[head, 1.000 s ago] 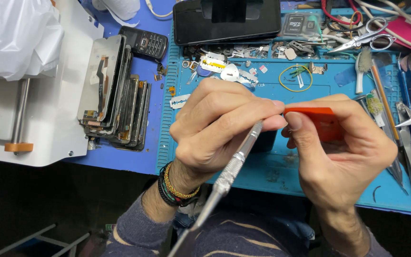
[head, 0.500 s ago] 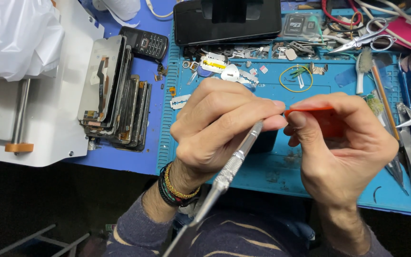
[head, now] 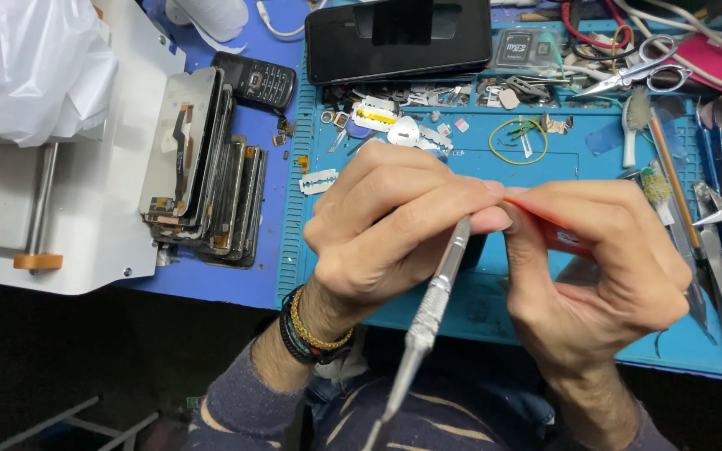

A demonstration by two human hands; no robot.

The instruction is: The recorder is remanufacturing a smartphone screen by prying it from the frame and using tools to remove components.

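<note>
The left hand (head: 394,230) pinches a knurled silver metal scalpel handle (head: 429,313) pen-style, for control — its tip hidden, probably meeting the flat orange plastic piece (head: 557,234) clamped between the right hand's (head: 599,280) fingers.

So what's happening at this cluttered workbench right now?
A person sits at a blue work mat strewn with small parts. The left hand grips a slim knurled metal scalpel-like tool, handle pointing back towards the body. The right hand pinches a small flat orange plastic piece against the tool's tip. A stack of phone screen panels lies to the left.
</note>
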